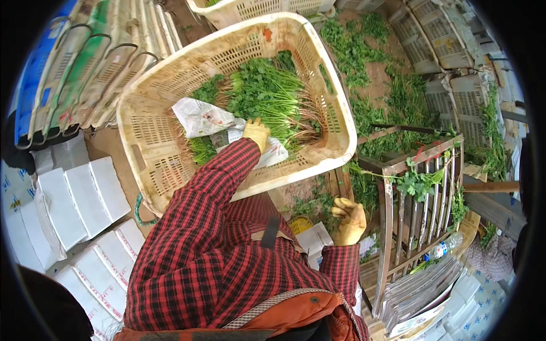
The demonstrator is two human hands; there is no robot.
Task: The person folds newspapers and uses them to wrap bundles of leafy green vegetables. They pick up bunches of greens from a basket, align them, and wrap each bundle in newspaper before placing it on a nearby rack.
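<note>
A large off-white slatted plastic crate [162, 72] stands before me, with bunches of leafy green herbs with reddish roots [264, 93] lying in it. My left hand [257, 133], in a yellowish glove, reaches into the crate and rests on sheets of newspaper [202, 119] beside the herbs; its fingertips are partly bent, and whether they grip the paper is unclear. More greens show under and left of the paper. My right hand [349, 221], gloved alike, is raised outside the crate's near right corner, its fingers half curled, with nothing visible in it.
A metal barred rack [416, 209] with herb sprigs stands at right, a newspaper stack [418, 294] and plastic bottle [443, 247] below it. Folded crates [81, 72] and white boxes [81, 200] line the left. Loose greens [396, 93] cover the ground; another crate [260, 10] stands beyond.
</note>
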